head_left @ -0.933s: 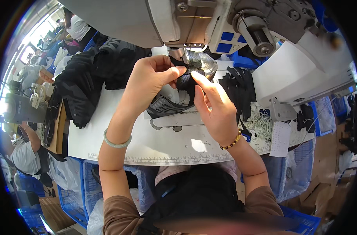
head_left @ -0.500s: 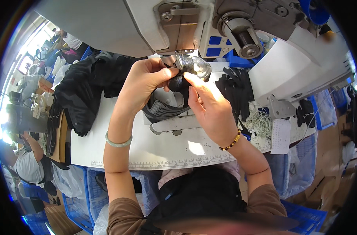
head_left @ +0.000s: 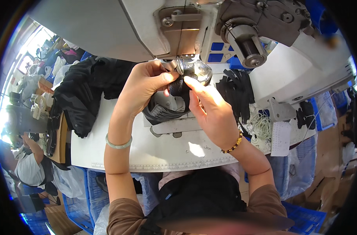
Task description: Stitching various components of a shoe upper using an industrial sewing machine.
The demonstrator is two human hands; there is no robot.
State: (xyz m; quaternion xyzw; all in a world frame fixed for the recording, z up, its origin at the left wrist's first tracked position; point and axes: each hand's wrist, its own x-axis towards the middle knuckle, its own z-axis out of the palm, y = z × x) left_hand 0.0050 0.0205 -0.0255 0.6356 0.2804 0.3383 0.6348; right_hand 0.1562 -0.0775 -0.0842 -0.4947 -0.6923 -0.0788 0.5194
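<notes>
Under the head of a white sewing machine (head_left: 182, 39), a black fabric piece (head_left: 164, 111) with grey stripes is looped around the machine's narrow bed. My left hand (head_left: 145, 84) pinches its edge between thumb and fingers, just left of the metal presser foot (head_left: 179, 67). From the right, my right hand (head_left: 213, 111) has its index fingertip pressed on the fabric just in front of the foot. The thumb of that hand lies lower, against the fabric, and its other fingers curl inward. The needle point cannot be made out.
Black garments (head_left: 82, 92) are heaped on the table's left. Cut black strips (head_left: 237, 90) and a tangle of pale cord (head_left: 260, 127) lie right, beside a white paper sheet (head_left: 281, 139). Blue crates (head_left: 78, 196) stand below the ruler-marked front edge. Another person (head_left: 29, 166) sits far left.
The whole view has shifted slightly, so the machine head appears a little lower. Both hands stay at the presser foot with nearly the same hold on the black fabric.
</notes>
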